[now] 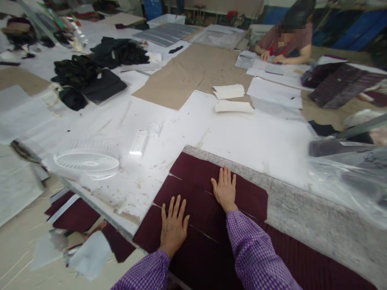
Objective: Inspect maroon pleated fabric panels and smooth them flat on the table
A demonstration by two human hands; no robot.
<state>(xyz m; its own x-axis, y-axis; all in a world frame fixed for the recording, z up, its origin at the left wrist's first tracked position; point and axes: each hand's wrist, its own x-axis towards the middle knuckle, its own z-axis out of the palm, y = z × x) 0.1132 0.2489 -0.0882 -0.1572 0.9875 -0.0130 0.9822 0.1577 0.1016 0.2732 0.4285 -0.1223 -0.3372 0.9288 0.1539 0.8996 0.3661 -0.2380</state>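
Observation:
Both of my hands lie flat on dark maroon fabric pieces (199, 201) spread at the table's near edge. My left hand (174, 221) rests on the left part with its fingers spread. Farther up and to the right, my right hand (224, 187) presses on the far piece, fingers stretched out. Thin pale gaps run between the pieces. Under them lies a grey, worn-looking board (290, 205), showing along the far side and at the right. More maroon fabric with fine ridges (308, 257) extends toward the lower right, partly behind my right sleeve.
A white fan (87, 161) and a white device (139, 143) sit left on the white tabletop (181, 129). Dark garments (90, 72) are heaped beyond. Maroon and white scraps (78, 225) lie below the left edge. A co-worker (287, 40) works across the table. Plastic-wrapped goods (353, 161) stand right.

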